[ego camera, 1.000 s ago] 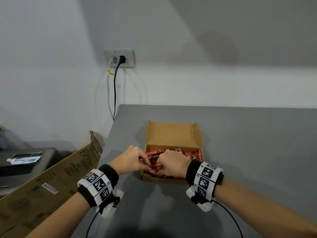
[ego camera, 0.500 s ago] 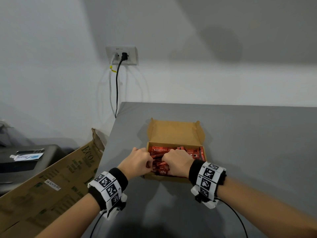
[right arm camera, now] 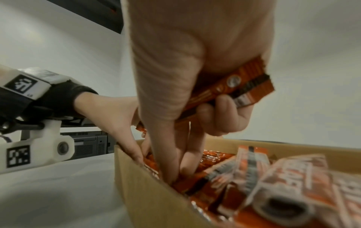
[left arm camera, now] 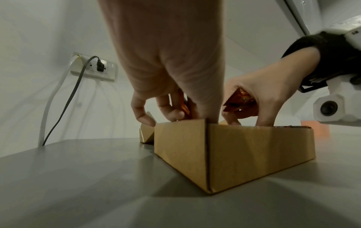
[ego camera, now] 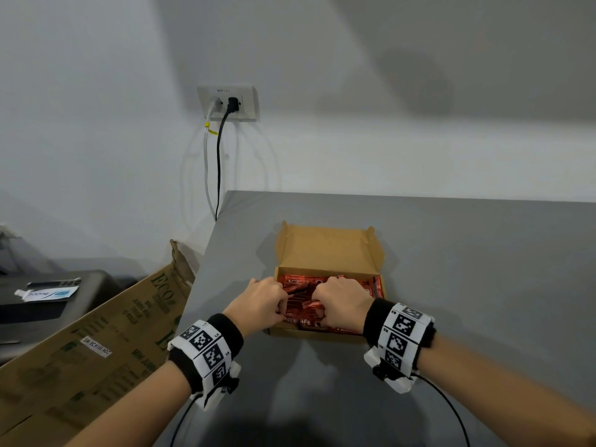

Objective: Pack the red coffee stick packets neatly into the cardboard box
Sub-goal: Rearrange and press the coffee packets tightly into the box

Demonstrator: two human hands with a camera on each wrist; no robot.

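Note:
An open cardboard box [ego camera: 329, 253] sits on the grey table [ego camera: 467, 269], its lid flap standing back; several red coffee stick packets [ego camera: 301, 306] fill it. Both hands are down inside the box's near left part. My left hand [ego camera: 258, 301] pinches packets [left arm camera: 183, 106] at the left wall of the box [left arm camera: 234, 154]. My right hand [ego camera: 342, 303] curls its outer fingers round a bundle of red packets [right arm camera: 230, 91], while its thumb and forefinger reach down among the packets [right arm camera: 293, 177] lying in the box [right arm camera: 156, 200].
A large brown carton [ego camera: 96, 343] leans against the table's left edge. Behind it is a dark printer [ego camera: 48, 301] with a white tube on top. A wall socket [ego camera: 229, 101] with two cables hangs above the table's far left corner.
Both hands have moved forward and down from the box's near edge into the box, carrying the packets they hold in among the others.

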